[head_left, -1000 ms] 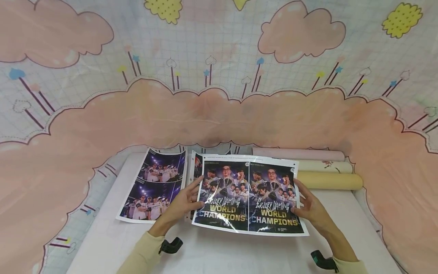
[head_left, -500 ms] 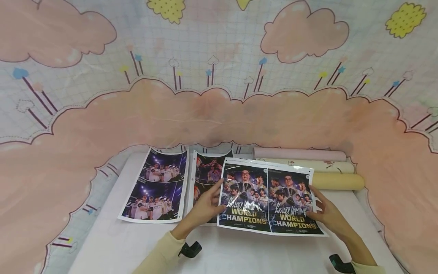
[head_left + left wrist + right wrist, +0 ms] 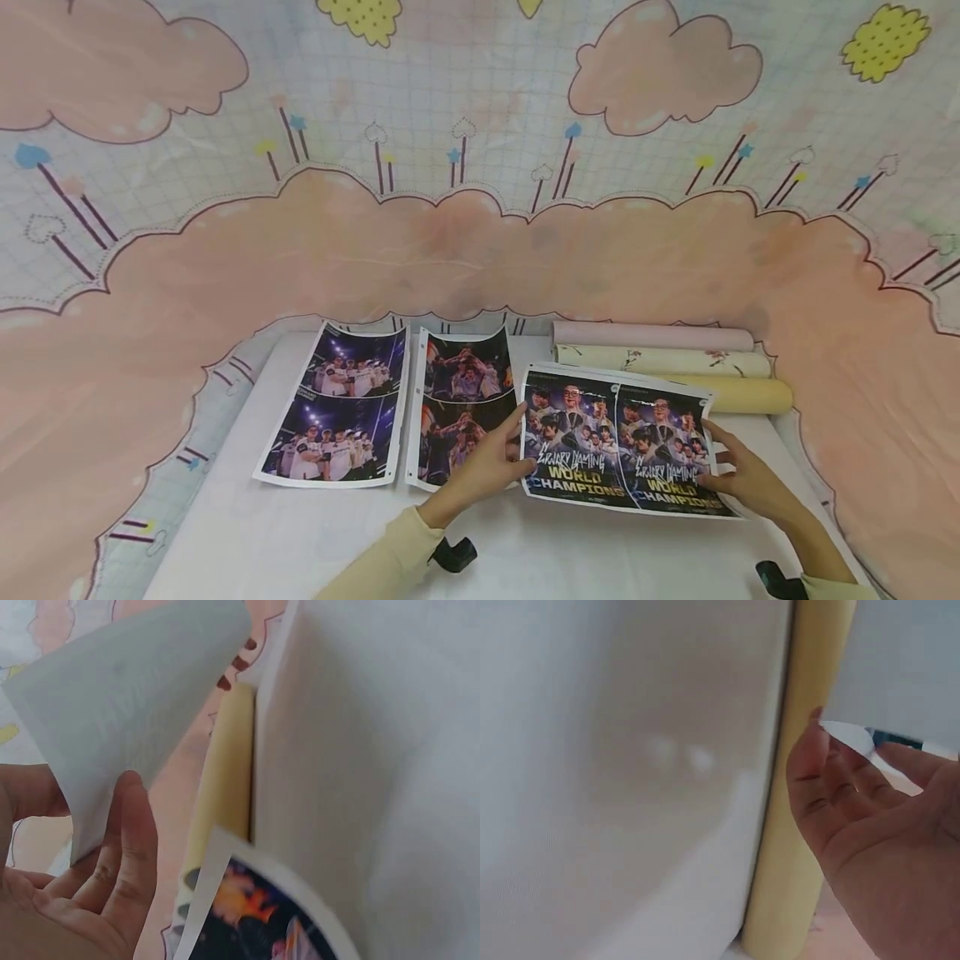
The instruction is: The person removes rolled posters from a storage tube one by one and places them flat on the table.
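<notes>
Both hands hold a glossy printed poster sheet (image 3: pixel 577 442), which carries two matching "World Champions" pictures inside a white border. My left hand (image 3: pixel 480 471) pinches its left edge, thumb on the printed face and fingers behind. At the opposite edge, my right hand (image 3: pixel 753 483) pinches the sheet the same way. The left wrist view shows the poster's plain pale back (image 3: pixel 127 697), raised and slightly curved above the table. A second print (image 3: pixel 457 417) with reddish stage pictures lies just left of the poster, partly hidden by my left hand.
Further left lies a third print (image 3: pixel 337 408) with two purple team photos. Behind the poster, a pink roll (image 3: pixel 652 336), a cream flowered roll (image 3: pixel 667 360) and a yellow roll (image 3: pixel 757 397) lie side by side on the white table (image 3: pixel 225 500). A cloud-patterned cloth (image 3: pixel 480 258) hangs behind.
Both hands have carried the poster to the right and slightly down in the head view, uncovering the reddish print beneath. The other prints and the rolls stay in place.
</notes>
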A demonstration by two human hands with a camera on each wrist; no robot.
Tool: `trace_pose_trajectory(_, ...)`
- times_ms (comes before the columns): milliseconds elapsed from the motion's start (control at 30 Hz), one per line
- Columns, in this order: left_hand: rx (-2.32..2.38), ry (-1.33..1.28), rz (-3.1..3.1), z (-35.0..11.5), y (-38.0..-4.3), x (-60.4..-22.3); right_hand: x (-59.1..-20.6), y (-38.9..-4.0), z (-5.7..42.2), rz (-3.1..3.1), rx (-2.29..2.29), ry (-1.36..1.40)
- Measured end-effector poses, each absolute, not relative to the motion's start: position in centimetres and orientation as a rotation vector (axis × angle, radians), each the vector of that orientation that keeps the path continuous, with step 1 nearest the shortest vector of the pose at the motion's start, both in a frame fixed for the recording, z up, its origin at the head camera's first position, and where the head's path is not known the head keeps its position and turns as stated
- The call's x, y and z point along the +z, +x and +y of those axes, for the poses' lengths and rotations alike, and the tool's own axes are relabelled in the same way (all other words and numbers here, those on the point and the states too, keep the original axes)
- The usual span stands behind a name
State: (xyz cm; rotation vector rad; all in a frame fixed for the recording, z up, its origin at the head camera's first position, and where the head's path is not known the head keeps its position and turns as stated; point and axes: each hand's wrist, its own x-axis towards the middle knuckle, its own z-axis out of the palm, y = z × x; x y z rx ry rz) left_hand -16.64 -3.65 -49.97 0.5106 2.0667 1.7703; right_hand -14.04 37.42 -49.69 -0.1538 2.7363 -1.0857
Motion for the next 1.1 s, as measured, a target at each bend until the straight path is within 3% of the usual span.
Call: trace_pose_trajectory(1100, 1.249, 0.451, 2.413, 5.0, -15.5, -53.8, -52.5, -15.1, 43.5, 2.807, -0.783, -0.013)
